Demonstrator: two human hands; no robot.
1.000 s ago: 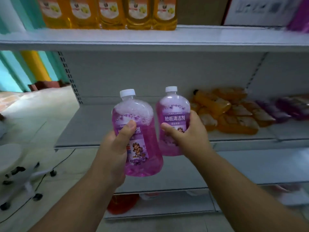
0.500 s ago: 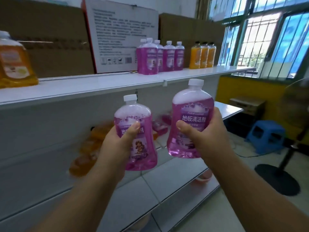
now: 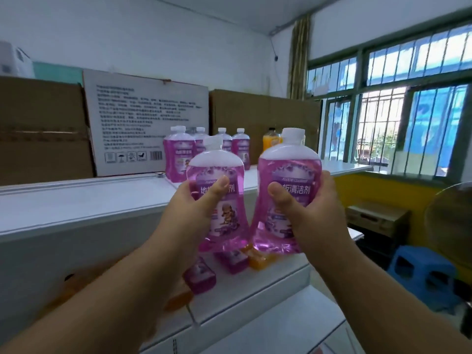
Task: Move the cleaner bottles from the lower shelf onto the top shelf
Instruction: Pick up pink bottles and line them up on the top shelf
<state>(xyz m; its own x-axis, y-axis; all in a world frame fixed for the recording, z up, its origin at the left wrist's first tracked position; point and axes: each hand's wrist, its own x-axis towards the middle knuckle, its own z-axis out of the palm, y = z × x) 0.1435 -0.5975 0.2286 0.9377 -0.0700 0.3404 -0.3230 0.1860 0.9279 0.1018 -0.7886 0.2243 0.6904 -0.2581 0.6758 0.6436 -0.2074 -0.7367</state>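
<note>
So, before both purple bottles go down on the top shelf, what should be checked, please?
1. Left hand grips the left purple bottle: ok.
2. Right hand grips the right purple bottle: ok.
3. White caps on both: ok.
4. Bare space on the top shelf beside the standing purple bottles: ok.
5. Bottle bases above shelf level: not ok.
6. Caps tight: cannot tell.

Bottle row [image 3: 204, 146] on top shelf [image 3: 76, 200], boxes [image 3: 43, 131] behind.

Both forearms raised forward, left hand [image 3: 196, 208] and right hand [image 3: 310, 213] side by side at equal height, fingers curled in a grip, thumbs facing the camera.
</note>
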